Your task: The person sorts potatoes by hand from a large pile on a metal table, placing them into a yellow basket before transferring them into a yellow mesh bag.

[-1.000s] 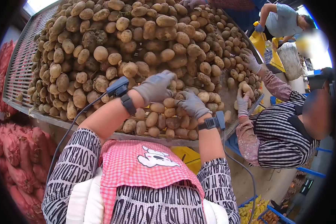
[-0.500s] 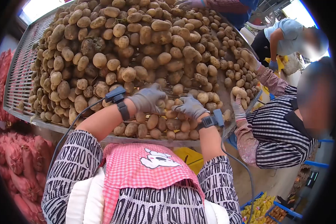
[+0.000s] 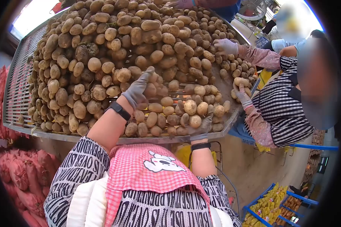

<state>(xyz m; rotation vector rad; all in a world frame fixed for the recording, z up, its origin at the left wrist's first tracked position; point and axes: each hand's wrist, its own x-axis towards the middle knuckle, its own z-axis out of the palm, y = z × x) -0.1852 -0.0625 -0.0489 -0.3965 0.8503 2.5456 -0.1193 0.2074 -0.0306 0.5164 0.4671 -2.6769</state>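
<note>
My left hand [image 3: 137, 90], in a grey glove, reaches into the heap with its fingers stretched up and right. Its palm side lies against several motion-blurred potatoes [image 3: 151, 89]. Near the front rim, my right hand [image 3: 204, 125], also gloved, is cupped with fingers curled around a few potatoes [image 3: 195, 121]. Part of that palm is hidden by them. Brown, earth-dusted potatoes [image 3: 94, 64] of mixed sizes cover most of the slatted metal table [image 3: 21, 81]. Bare slats show in gaps between my hands.
On the right, a co-worker in a striped top [image 3: 280, 109] has one gloved hand [image 3: 226, 46] on the heap and another [image 3: 243, 95] holding potatoes. Another person's gloved hand [image 3: 182, 3] is at the far side. Pink mesh sacks [image 3: 26, 174] are piled left; blue-framed crates [image 3: 267, 202] stand lower right.
My left hand has moved up and left, farther into the heap. My right hand has come nearer the front rim and now cups potatoes. The co-worker's far hand has shifted left onto the heap.
</note>
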